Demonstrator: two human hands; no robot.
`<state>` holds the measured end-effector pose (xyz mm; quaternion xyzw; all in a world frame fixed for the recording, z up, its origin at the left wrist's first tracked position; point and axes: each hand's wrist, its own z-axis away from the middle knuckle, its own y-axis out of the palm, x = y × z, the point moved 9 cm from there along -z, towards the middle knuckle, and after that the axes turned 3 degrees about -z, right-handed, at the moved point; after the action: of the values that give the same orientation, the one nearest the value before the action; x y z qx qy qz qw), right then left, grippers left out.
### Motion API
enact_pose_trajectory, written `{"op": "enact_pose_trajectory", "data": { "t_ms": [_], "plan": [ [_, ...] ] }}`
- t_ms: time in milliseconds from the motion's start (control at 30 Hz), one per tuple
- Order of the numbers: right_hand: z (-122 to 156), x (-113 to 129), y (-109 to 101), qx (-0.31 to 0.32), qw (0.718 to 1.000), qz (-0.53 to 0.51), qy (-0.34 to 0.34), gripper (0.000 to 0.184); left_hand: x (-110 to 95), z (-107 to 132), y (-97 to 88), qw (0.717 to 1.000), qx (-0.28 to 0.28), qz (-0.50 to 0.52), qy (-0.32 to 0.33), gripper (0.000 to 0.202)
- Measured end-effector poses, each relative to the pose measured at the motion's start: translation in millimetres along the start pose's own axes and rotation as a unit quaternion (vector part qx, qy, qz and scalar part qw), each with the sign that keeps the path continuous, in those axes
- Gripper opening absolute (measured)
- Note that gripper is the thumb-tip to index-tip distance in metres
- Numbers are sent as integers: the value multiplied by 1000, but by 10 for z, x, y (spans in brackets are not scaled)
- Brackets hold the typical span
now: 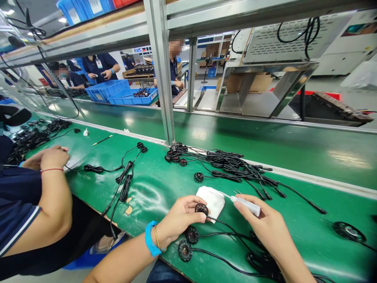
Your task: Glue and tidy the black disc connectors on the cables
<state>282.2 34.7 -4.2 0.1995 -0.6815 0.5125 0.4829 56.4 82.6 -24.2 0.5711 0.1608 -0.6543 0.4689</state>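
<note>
My left hand (179, 216) pinches a small round black part (202, 208) with a black cable running from it, held over a white cloth (212, 199) on the green bench. A blue band sits on that wrist. My right hand (262, 226) grips a slim white tool (246, 204), its thin tip pointing left towards the round part. Two more round black parts (191, 234) (185, 250) with cables lie just below my left hand.
A heap of black cabled parts (226, 163) lies beyond the cloth, one single part (198, 177) nearer. A co-worker's arm (50, 184) rests at the left beside more cables (125, 181). Metal frame post (165, 98), green conveyor (265, 141), blue bins (118, 92) behind.
</note>
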Motion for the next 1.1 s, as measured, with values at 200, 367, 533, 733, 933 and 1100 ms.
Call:
{"op": "enact_pose_trajectory", "data": {
  "t_ms": [200, 367, 533, 733, 933, 1100],
  "plan": [
    [38, 1, 25, -7, 1000, -4, -11, 50, 66, -4, -35, 999, -28, 30, -22, 45],
    [95, 82, 20, -18, 999, 3, -46, 46, 63, -6, -40, 998, -38, 43, -21, 47],
    [136, 174, -24, -30, 997, 11, -69, 42, 36, -4, -32, 998, -41, 52, -9, 44],
    [130, 127, -67, -18, 999, 0, -36, 45, 10, -2, -30, 998, -47, 43, 14, 40],
    [102, 113, -57, 2, 1000, -11, -13, 48, 26, -6, -39, 998, -46, 44, 18, 41],
    [113, 57, -108, 13, 999, -44, 18, 46, 24, -3, -28, 997, -44, 55, 19, 40]
  ]
}}
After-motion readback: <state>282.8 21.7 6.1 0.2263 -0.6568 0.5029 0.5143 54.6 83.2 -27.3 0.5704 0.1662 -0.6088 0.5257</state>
